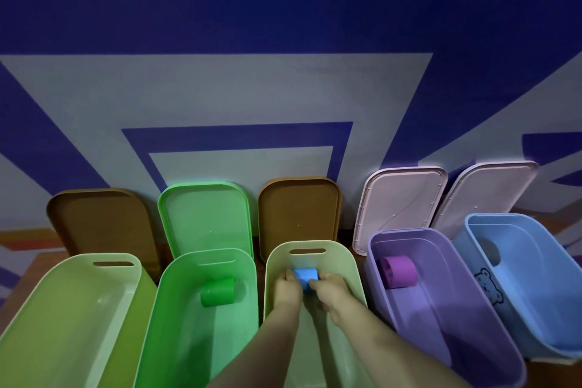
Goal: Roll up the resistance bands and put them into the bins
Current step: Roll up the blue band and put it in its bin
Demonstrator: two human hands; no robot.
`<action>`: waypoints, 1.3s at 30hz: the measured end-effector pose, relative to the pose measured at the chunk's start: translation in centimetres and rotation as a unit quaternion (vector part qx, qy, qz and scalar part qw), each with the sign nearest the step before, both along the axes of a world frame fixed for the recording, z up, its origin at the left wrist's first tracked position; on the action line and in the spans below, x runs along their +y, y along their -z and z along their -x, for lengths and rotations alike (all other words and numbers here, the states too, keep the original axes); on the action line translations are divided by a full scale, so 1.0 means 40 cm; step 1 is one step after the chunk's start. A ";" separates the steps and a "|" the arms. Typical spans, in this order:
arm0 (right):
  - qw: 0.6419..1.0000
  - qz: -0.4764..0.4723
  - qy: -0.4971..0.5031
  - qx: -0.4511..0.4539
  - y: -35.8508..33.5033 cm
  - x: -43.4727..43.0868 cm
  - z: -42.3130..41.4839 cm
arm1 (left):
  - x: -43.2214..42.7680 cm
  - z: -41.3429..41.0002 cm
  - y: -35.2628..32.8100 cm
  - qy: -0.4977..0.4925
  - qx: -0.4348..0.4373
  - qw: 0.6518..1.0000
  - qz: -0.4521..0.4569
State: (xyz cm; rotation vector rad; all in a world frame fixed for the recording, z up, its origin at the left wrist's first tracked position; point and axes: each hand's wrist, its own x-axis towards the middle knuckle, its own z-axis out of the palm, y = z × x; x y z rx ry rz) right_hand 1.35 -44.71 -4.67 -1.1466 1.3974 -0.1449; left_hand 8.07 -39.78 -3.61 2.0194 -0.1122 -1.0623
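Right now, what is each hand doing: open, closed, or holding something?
Left hand: grips the blue roll, inside the pale bin.
Right hand: grips the same roll.

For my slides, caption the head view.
In the middle bin of five, left hand and right hand hold a rolled blue band.

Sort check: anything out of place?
Left hand and right hand hold the rolled blue resistance band in the pale green plastic bin, yet green roll sits in green bin, purple roll in purple bin, blue plastic bin looks empty.
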 end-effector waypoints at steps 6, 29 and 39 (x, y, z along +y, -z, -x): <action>0.999 -0.032 0.026 -0.035 -0.047 0.001 0.012 | -0.002 0.000 -0.031 -0.098 0.095 0.989 0.064; 0.985 0.136 -0.045 -0.094 -0.462 0.177 0.121 | 0.260 -0.020 -0.416 0.074 0.009 0.979 0.188; 0.940 0.298 -0.143 -0.084 -0.589 0.416 0.143 | 0.486 -0.045 -0.495 0.193 -0.177 0.954 0.144</action>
